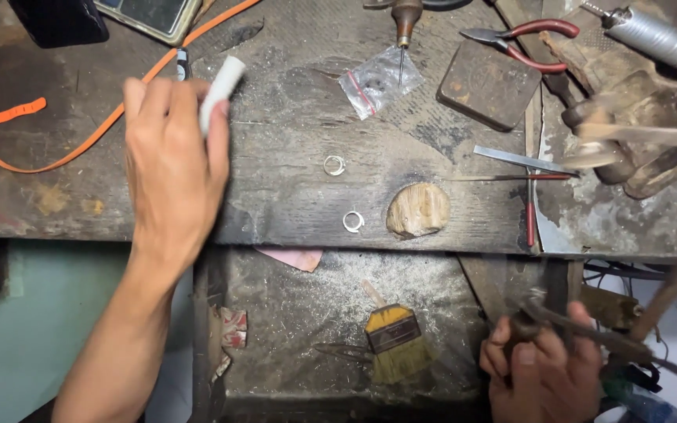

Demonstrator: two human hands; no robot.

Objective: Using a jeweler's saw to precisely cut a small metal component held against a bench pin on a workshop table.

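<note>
On a worn table (pixel 291 211) with two silver rings (pixel 334 164), the left hand (pixel 172 168) grips one white tube (pixel 221 90), the right hand (pixel 542 372) clasps one dark tool (pixel 589 333).

Small clear plastic bag (pixel 378 81) with red strip lies top-centre.

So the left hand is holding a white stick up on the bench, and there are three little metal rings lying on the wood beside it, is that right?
Not quite. The head view shows two little metal rings, not three: one ring higher on the bench and another ring nearer its front edge. The rest holds: the left hand holds a white stick up on the bench.
</note>
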